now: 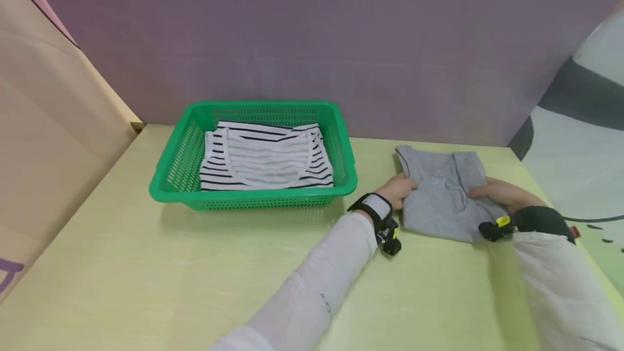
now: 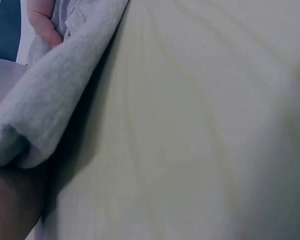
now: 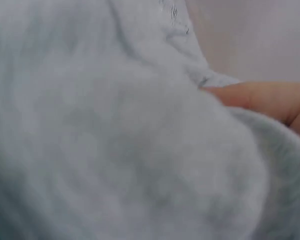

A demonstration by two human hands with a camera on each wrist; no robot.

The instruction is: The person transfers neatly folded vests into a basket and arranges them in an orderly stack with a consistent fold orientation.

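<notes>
A folded grey garment (image 1: 441,194) lies on the yellow table (image 1: 146,264) to the right of a green basket (image 1: 341,177). My left hand (image 1: 401,189) grips its left edge, the fingers tucked under the cloth. On the right side, my right hand (image 1: 497,193) holds the edge with the thumb on top. The left wrist view shows the grey garment's (image 2: 55,95) edge lifted a little off the table. Grey cloth (image 3: 115,130) fills the right wrist view, with one fingertip (image 3: 260,97) lying on it.
The green basket holds a folded black-and-white striped shirt (image 1: 265,158). A purple wall (image 1: 341,42) stands behind the table. A tan board (image 1: 44,123) leans at the left and a patterned panel (image 1: 585,140) at the right. Bare tabletop lies in front.
</notes>
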